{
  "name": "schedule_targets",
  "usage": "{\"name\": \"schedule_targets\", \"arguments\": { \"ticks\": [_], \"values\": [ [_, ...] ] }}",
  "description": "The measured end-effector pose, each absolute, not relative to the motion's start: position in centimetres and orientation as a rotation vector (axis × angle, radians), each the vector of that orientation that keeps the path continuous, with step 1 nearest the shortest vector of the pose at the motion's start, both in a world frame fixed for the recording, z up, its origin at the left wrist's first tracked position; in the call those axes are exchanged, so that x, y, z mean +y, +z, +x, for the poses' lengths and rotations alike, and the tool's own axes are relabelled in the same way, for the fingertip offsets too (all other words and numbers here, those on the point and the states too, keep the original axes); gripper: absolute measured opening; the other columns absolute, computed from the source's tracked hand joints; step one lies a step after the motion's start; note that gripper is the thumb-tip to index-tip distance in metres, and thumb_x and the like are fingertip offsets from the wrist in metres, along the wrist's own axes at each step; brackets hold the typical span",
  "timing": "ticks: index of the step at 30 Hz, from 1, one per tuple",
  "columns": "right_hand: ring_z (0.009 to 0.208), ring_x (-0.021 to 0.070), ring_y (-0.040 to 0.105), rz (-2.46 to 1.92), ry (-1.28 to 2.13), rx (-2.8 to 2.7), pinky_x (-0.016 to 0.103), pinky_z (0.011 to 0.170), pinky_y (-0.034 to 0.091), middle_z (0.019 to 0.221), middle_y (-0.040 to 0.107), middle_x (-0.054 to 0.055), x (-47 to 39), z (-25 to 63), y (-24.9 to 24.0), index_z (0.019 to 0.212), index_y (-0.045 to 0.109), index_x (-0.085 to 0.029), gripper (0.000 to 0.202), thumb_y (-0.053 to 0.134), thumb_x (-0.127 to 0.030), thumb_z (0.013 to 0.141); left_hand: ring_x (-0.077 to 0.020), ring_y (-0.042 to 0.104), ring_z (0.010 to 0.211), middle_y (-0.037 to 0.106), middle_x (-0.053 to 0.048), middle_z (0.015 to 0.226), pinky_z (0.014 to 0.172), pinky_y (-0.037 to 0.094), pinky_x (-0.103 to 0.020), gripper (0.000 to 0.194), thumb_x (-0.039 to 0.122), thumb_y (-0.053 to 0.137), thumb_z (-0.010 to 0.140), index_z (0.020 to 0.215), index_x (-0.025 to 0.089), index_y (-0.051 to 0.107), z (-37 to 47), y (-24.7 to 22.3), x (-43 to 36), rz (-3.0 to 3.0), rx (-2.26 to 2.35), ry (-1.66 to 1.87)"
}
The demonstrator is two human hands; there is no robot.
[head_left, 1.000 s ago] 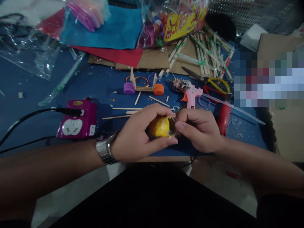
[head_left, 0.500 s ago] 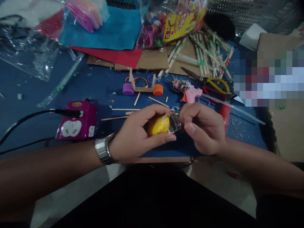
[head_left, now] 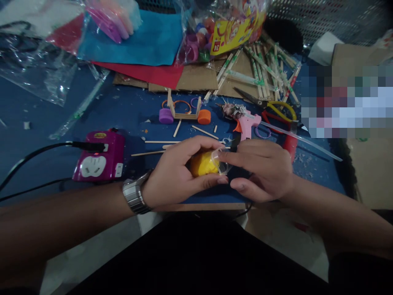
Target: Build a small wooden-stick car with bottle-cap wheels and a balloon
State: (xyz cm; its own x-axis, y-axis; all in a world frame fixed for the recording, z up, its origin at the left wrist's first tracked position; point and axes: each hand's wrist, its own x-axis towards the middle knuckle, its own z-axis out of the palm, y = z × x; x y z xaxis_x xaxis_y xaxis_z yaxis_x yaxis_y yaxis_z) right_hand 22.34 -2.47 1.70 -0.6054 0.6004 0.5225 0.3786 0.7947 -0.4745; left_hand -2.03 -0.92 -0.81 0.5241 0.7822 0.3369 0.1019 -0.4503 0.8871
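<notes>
Yellow lump (head_left: 204, 164) clamped between left hand (head_left: 175, 174) thumb and fingers, right hand (head_left: 265, 170) index (thumb apart) against clear plastic (head_left: 225, 166).

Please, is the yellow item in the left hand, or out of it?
In: the left hand curls around the yellow item, its thumb along the near side.

One head-worn camera, close above, looks forward and down over the near edge of the flat blue table (head_left: 138, 108).

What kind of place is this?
It looks like a craft table, probably for making little models: there's a pink glue gun, scissors and a pile of thin sticks.
</notes>
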Motion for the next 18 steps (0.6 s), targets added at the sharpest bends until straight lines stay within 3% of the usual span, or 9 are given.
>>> {"name": "schedule_targets", "arguments": {
  "ticks": [6,12,18],
  "values": [
    [0.072,0.0163,0.074,-0.686,0.644,-2.182,0.029,0.067,0.057,0.084,0.079,0.005,-2.77,21.98,1.59,0.12,0.079,-0.021,0.031,0.059,-0.043,0.114,-0.0256,0.08,0.109,0.082,-0.007,0.122,0.1,0.066,-0.042,0.049,0.048,0.093,0.089,0.127,0.025,0.073,-2.09,-0.85,-0.92,1.92,0.727,0.969],
    [0.069,0.0188,0.071,-0.753,0.47,-2.261,0.035,0.068,0.056,0.082,0.078,0.006,-2.95,22.5,2.11,0.125,0.079,-0.021,0.034,0.057,-0.043,0.113,-0.0254,0.078,0.113,0.081,-0.009,0.125,0.102,0.064,-0.042,0.05,0.044,0.093,0.089,0.129,0.023,0.071,-2.13,-1.09,-0.85,1.908,0.734,0.993],
    [0.069,0.0199,0.069,-0.803,0.294,-2.279,0.036,0.066,0.054,0.081,0.077,0.005,-2.77,22.64,2.13,0.135,0.076,-0.022,0.034,0.061,-0.041,0.111,-0.0245,0.077,0.108,0.08,-0.008,0.121,0.093,0.064,-0.038,0.048,0.052,0.09,0.091,0.126,0.025,0.07,-2.0,-0.91,-0.91,1.845,0.801,0.951]
  ]
}}
